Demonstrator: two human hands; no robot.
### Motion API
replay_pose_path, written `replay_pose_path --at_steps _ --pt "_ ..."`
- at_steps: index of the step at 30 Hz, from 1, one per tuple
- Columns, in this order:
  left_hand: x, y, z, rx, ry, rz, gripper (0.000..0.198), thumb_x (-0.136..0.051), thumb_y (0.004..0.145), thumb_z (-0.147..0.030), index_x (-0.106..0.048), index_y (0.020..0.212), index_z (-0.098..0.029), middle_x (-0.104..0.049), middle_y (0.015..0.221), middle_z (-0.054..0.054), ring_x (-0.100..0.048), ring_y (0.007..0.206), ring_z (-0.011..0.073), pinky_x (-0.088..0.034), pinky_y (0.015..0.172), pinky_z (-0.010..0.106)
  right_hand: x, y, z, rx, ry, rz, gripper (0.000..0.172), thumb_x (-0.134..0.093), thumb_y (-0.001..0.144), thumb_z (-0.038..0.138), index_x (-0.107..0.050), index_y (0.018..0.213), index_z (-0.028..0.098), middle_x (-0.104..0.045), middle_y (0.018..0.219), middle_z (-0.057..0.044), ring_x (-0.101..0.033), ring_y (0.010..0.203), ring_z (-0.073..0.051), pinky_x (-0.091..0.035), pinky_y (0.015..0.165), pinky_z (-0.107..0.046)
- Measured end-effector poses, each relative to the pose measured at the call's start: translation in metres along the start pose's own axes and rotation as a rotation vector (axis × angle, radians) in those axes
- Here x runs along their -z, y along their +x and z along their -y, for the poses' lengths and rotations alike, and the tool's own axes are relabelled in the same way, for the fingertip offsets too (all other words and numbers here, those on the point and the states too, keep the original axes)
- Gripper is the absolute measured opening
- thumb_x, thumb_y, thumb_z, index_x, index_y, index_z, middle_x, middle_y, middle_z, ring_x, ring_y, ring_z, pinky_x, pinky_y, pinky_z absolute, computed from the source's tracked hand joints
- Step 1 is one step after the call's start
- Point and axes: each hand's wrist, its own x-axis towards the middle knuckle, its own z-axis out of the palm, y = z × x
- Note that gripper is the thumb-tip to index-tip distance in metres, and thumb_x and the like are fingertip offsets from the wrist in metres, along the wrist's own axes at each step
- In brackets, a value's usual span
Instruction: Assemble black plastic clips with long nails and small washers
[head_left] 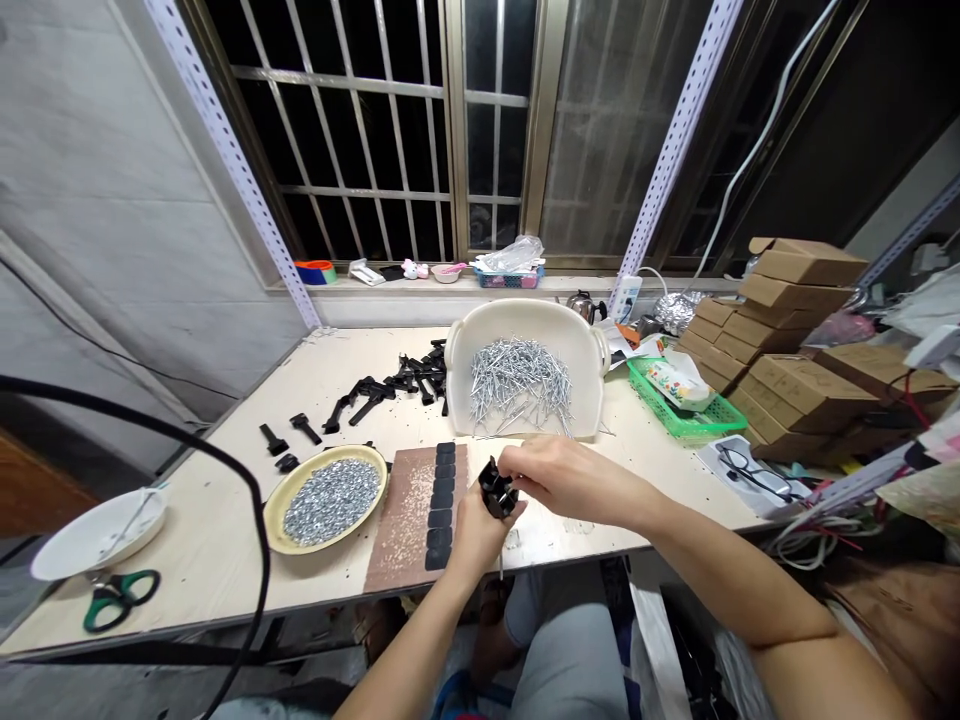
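Note:
My left hand [478, 535] is wrapped round a black plastic part [495, 492] with hollow openings, held up over the table's front edge. The fingers of my right hand [549, 474] are pinched together at the part's right side; whatever they grip, if anything, is hidden. Left of my hands, a row of flat black pieces [442, 492] lies on a brown board [405, 530] scattered with pale specks. Behind them stands a white plastic tub [529, 315] with many long silver nails or pins [517, 375]. A yellow bowl [274, 525] holds small shiny metal pieces [334, 500].
Loose black parts [412, 378] spread across the table's back left. Green-handled scissors [120, 598] and a white plate [56, 550] lie at far left. On the right are a green basket [701, 425], glasses [757, 475] and stacked cardboard boxes [802, 390]. A black cable [251, 490] crosses the left foreground.

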Motion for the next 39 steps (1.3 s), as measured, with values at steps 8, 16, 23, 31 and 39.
replay_pose_path --at_steps 8,16,23,31,39 --pt "-0.003 0.003 0.004 -0.012 -0.102 -0.017 0.04 -0.069 0.059 -0.03 -0.057 0.094 -0.013 -0.066 0.079 0.006 -0.061 0.073 0.0199 -0.048 0.063 0.029 0.001 -0.002 -0.002 0.008 0.0 0.0 0.012 -0.046 0.082 0.006 -0.046 0.087 0.017 -0.052 0.07 0.0 -0.045 0.064 -0.011 -0.027 0.055 -0.021" --pt "-0.008 -0.001 0.004 -0.008 -0.238 -0.046 0.03 -0.071 0.054 -0.024 -0.059 0.079 -0.013 -0.065 0.068 0.002 -0.059 0.063 0.017 -0.045 0.053 0.024 0.011 -0.004 0.007 0.026 -0.004 -0.062 0.014 -0.042 0.081 0.004 -0.047 0.081 0.016 -0.051 0.069 0.0 -0.042 0.063 -0.011 -0.028 0.058 -0.023" --pt "-0.009 -0.001 -0.002 -0.062 -0.087 -0.159 0.018 -0.063 0.057 -0.019 -0.057 0.072 -0.012 -0.061 0.065 0.004 -0.058 0.067 0.0194 -0.043 0.052 0.024 0.005 -0.001 0.02 0.132 -0.088 -0.011 0.02 -0.039 0.08 -0.001 -0.045 0.072 0.016 -0.049 0.066 0.0 -0.04 0.06 -0.012 -0.029 0.06 -0.025" --pt "-0.007 0.001 -0.005 0.022 -0.23 -0.104 0.016 -0.064 0.057 -0.017 -0.058 0.071 -0.012 -0.064 0.064 0.002 -0.058 0.061 0.0164 -0.043 0.05 0.023 0.005 0.0 0.008 0.017 0.095 -0.228 0.032 -0.065 0.075 0.027 -0.05 0.102 0.017 -0.058 0.095 -0.008 -0.051 0.09 -0.02 -0.039 0.077 -0.033" --pt "0.016 0.008 -0.026 0.005 -0.389 0.049 0.038 -0.073 0.057 -0.029 -0.062 0.088 -0.012 -0.069 0.089 0.011 -0.064 0.081 0.0227 -0.05 0.073 0.033 -0.02 -0.021 -0.046 -0.407 0.538 -0.562 0.032 -0.055 0.08 0.042 -0.054 0.102 0.018 -0.059 0.094 -0.006 -0.055 0.084 -0.017 -0.045 0.072 -0.031"
